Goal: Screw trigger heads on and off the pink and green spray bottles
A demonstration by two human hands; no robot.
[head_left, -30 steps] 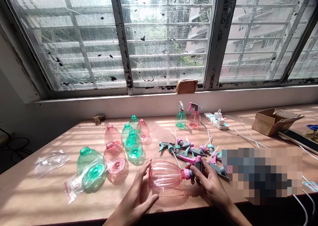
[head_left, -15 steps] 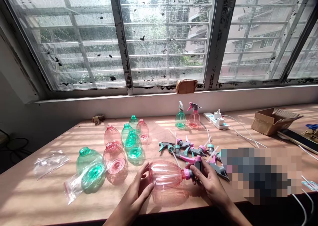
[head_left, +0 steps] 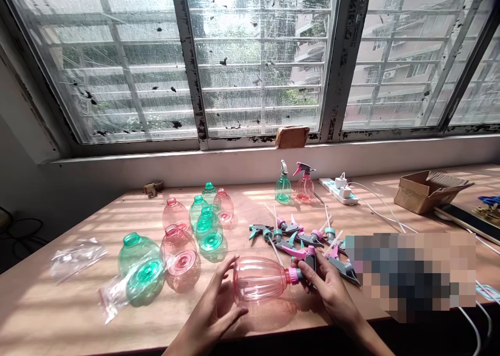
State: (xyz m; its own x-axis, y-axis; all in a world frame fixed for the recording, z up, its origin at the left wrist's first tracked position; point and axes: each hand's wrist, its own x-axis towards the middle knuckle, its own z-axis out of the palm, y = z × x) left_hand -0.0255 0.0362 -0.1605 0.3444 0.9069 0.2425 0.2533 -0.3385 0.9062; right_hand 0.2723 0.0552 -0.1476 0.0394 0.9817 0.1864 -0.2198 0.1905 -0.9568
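Observation:
A clear pink plastic bottle (head_left: 260, 279) lies on its side just above the wooden table (head_left: 70, 314), held between both hands. My left hand (head_left: 214, 311) cups its base, fingers curled round it. My right hand (head_left: 328, 288) pinches the pink and grey trigger sprayer head (head_left: 302, 265) that sits on the bottle's neck. Behind the right hand lies a pile of loose sprayer heads (head_left: 297, 236) with white tubes.
Several empty pink and green bottles (head_left: 187, 236) lie at the left, near plastic bags (head_left: 76, 257). Two assembled spray bottles (head_left: 295, 185) stand by the wall. A power strip (head_left: 339, 190), a cardboard box (head_left: 427, 189) and a blurred patch (head_left: 410, 275) are at the right.
The left hand's fingers have shifted round the bottle's base and the bottle has turned slightly; the right hand stays on the sprayer head. The view has drifted a little.

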